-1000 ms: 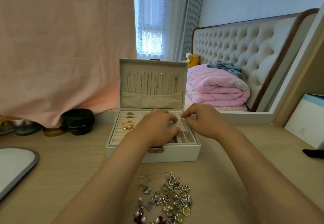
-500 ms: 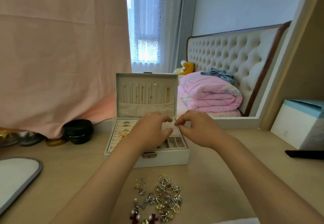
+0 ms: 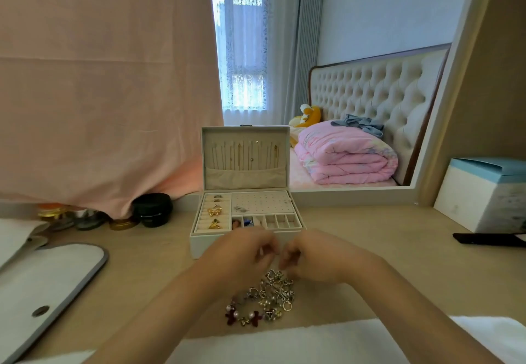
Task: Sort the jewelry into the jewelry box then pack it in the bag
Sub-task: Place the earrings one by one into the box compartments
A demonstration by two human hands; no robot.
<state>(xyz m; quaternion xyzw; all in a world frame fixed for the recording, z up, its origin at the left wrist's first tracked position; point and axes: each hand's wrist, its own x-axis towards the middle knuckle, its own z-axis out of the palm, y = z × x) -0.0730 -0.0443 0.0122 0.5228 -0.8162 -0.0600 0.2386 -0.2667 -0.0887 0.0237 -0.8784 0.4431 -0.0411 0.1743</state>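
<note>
— What step is she on?

— Sorting, I'd say. Both hands hang over the far edge of the jewelry pile (image 3: 263,298) on the table (image 3: 398,264), just in front of the open jewelry box (image 3: 246,215).

— Holding anything?

— The left hand (image 3: 244,252) and right hand (image 3: 316,258) have curled fingers close together; they're blurred, so I can't tell if a piece is pinched.

— And next?

— Probably lift one small piece clear of the tangle and carry it to a free slot. The bag (image 3: 48,281) lies off to the left.

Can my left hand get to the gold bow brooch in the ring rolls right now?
Probably yes. The jewelry box stands open, the gold bow brooch lies uncovered, and the left hand hovers just in front with nothing between.
</note>
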